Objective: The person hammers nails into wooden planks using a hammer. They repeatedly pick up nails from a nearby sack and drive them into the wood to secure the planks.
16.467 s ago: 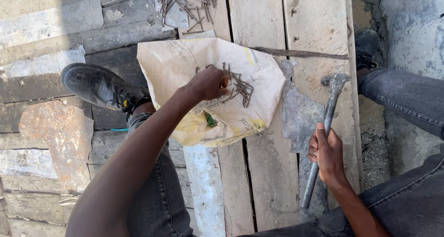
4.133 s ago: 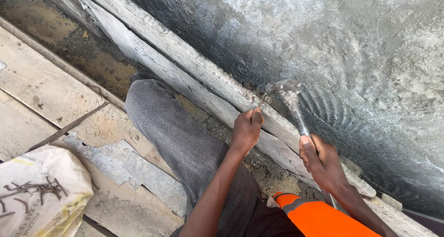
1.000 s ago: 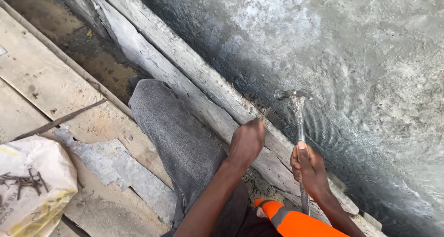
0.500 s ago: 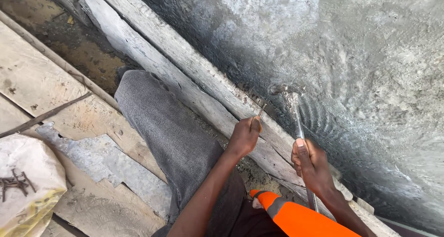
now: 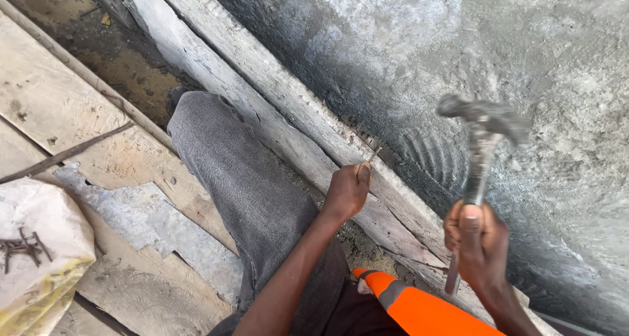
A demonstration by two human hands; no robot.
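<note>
L hand [image 5: 347,190]: pinches a nail [image 5: 372,156] btwn thumb & fingertips; nail tip rests on the upper edge of the long wooden plank [image 5: 275,107], tilted toward the wall
R hand [image 5: 475,244]: fist closed round the hammer [image 5: 483,154] handle; thumb up along the shaft
Hammer: head is raised, blurred, up in front of the grey concrete wall [image 5: 524,54] — well apart from the nail; 0.5 s ago it sat low, close by the plank & nail
Change vs earlier: L hand stays at the same spot on the plank; R hand has lifted & drawn back to the right; view is shifted a bit
Plank: runs diagonally along the wall's foot, top left to bottom right; weathered, cracked
Leg: grey trouser leg [image 5: 249,185] stretched beside the plank, just left of the L hand
Sleeve: orange w/ grey band [image 5: 413,306], bottom centre
Bag: white sack [image 5: 39,244] at lower left on the boards [image 5: 59,107]; a cluster of nails [image 5: 23,247] lies on it
</note>
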